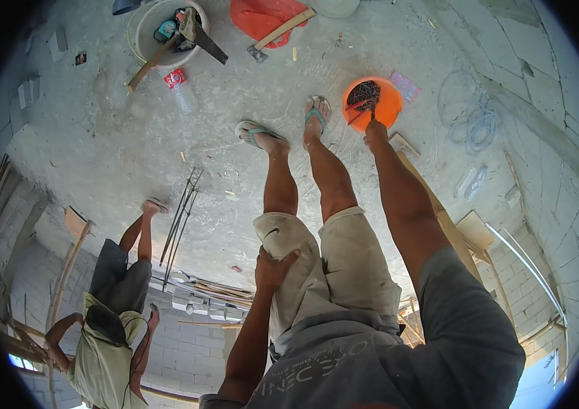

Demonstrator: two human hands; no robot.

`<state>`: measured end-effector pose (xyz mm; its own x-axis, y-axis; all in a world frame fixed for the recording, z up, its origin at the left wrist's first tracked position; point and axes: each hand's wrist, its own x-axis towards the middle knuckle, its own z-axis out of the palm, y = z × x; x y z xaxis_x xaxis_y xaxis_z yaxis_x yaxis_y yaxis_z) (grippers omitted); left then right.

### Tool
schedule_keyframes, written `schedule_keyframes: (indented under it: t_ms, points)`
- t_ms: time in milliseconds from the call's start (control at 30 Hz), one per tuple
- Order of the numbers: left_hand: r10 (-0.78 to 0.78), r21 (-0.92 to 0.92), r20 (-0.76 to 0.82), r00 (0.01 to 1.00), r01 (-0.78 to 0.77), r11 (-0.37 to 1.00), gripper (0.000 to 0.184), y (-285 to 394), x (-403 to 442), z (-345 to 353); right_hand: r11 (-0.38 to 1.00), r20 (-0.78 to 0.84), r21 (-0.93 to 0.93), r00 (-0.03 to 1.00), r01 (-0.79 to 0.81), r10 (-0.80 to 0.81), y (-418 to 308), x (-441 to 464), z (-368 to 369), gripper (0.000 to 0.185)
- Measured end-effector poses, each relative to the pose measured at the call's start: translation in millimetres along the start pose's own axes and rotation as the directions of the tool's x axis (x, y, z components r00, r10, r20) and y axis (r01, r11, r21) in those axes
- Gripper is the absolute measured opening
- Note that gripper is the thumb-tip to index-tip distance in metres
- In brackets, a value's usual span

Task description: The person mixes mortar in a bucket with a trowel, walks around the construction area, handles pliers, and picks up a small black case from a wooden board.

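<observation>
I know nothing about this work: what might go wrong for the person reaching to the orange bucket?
The right hand is at the orange bucket, close to thin dark pieces, perhaps nails, which might prick it. If the bucket tipped, they could spill towards the feet, and open flip-flops would probably give little protection.

The saw juts past the rim of the white bucket, so someone passing might knock it loose.
</observation>
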<state>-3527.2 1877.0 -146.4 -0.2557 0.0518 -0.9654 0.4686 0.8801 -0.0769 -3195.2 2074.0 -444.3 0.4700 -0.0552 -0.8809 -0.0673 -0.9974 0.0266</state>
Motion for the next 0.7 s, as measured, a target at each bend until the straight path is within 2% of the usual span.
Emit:
schedule_keyframes:
  t_ms: [33, 67, 133, 167, 200, 233, 267, 333, 400, 467, 500, 567, 600, 667, 700]
  points:
    - [0.037, 0.031, 0.004, 0.999, -0.037, 0.999, 0.108, 9, 2, -5, 0.662, 0.019, -0.705, 0.941, 0.252, -0.339, 2, 3, 7, 0.044]
    - [0.047, 0.031, -0.003, 0.999, -0.047, 0.998, 0.108, 22, 7, -16, 0.666, 0.018, -0.699, 0.937, 0.261, -0.348, -11, -11, 20, 0.044]
    - [-0.025, 0.153, -0.111, 0.993, 0.042, 0.987, 0.106, 36, 0, -30, 0.689, -0.23, -0.634, 0.766, 0.35, -0.601, -38, -41, 48, 0.04]
    - [-0.023, 0.141, -0.119, 0.993, 0.04, 0.989, 0.106, 39, 4, -37, 0.567, -0.223, -0.624, 0.573, 0.537, -0.788, -39, -18, 69, 0.038]
    - [-0.003, 0.091, -0.057, 0.998, 0.008, 0.996, 0.106, 38, 8, -46, 0.558, -0.211, -0.623, 0.569, 0.549, -0.795, -61, -14, 82, 0.038]
    - [0.009, 0.037, -0.005, 1.0, -0.008, 0.999, 0.106, 34, 10, -54, 0.505, -0.122, -0.55, 0.533, 0.666, -0.837, -81, -11, 98, 0.038]
    - [-0.018, 0.023, -0.041, 0.999, 0.018, 1.0, 0.106, 31, 11, -56, 0.445, -0.029, -0.447, 0.485, 0.776, -0.874, -102, -9, 123, 0.039]
    - [-0.013, 0.062, -0.06, 0.998, 0.017, 0.998, 0.107, 31, 14, -58, 0.21, 0.064, -0.422, 0.26, 0.882, -0.963, -146, 22, 169, 0.039]
    - [-0.117, 0.09, -0.064, 0.991, 0.123, 0.988, 0.108, 50, 13, -71, 0.064, 0.124, -0.536, 0.153, 0.842, -0.98, -188, 57, 212, 0.042]
    - [-0.12, 0.052, -0.089, 0.989, 0.125, 0.991, 0.109, 39, 20, -73, 0.064, 0.118, -0.711, 0.209, 0.7, -0.971, -219, 72, 245, 0.047]
    - [-0.156, 0.034, -0.08, 0.985, 0.159, 0.987, 0.11, 39, 19, -76, 0.07, 0.115, -0.699, 0.208, 0.712, -0.971, -231, 72, 255, 0.047]
    - [-0.195, 0.017, -0.077, 0.978, 0.197, 0.98, 0.11, 38, 23, -87, -0.085, 0.182, -0.885, 0.173, 0.458, -0.968, -249, 75, 270, 0.049]
    - [-0.186, -0.033, -0.067, 0.98, 0.184, 0.982, 0.109, 35, 24, -90, -0.087, 0.186, -0.881, 0.172, 0.465, -0.967, -251, 77, 274, 0.049]
    - [-0.178, -0.086, -0.052, 0.983, 0.173, 0.981, 0.109, 29, 27, -92, -0.18, 0.222, -0.937, 0.113, 0.299, -0.968, -252, 82, 272, 0.043]
    - [-0.179, -0.095, -0.067, 0.982, 0.172, 0.981, 0.109, 27, 27, -92, -0.198, 0.231, -0.951, 0.12, 0.239, -0.966, -255, 84, 271, 0.036]
